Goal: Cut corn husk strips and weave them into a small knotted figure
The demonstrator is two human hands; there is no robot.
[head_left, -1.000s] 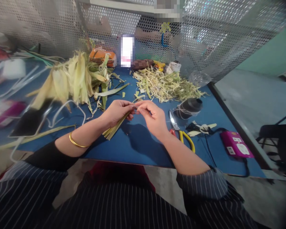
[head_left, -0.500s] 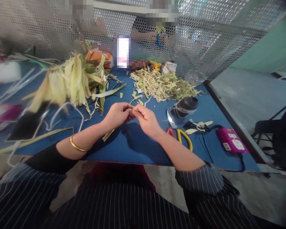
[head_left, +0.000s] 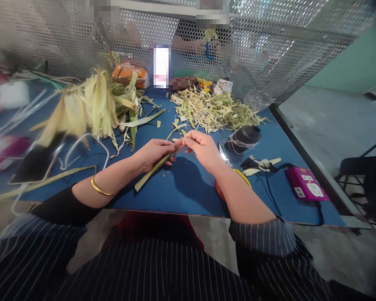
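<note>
My left hand (head_left: 158, 152) and my right hand (head_left: 202, 148) meet over the middle of the blue table, fingertips together. Both are closed in a pinch; whatever is between the fingers is too small to make out. Beneath my left hand, a narrow strip of corn husk (head_left: 150, 174) runs slantwise, partly covered by the fingers. Just beyond my hands are small husk scraps (head_left: 179, 125) and a large heap of shredded husk (head_left: 211, 110). Scissors (head_left: 224, 154) with red and yellow handles lie partly under my right forearm, beside a dark thread cone (head_left: 244, 139).
A bunch of whole corn husks (head_left: 94, 106) stands at the left, near a dark flat device (head_left: 34, 163) and a white cable (head_left: 105, 144). A purple power socket (head_left: 307, 184) sits at the right edge. A lit phone (head_left: 161, 67) leans against the perforated metal screen (head_left: 253, 46).
My right hand has moved right and slightly up, drawing the fingertips away from my left hand. My left fingers have loosened outward, showing more of the husk strip. My right forearm covers more of the scissors.
</note>
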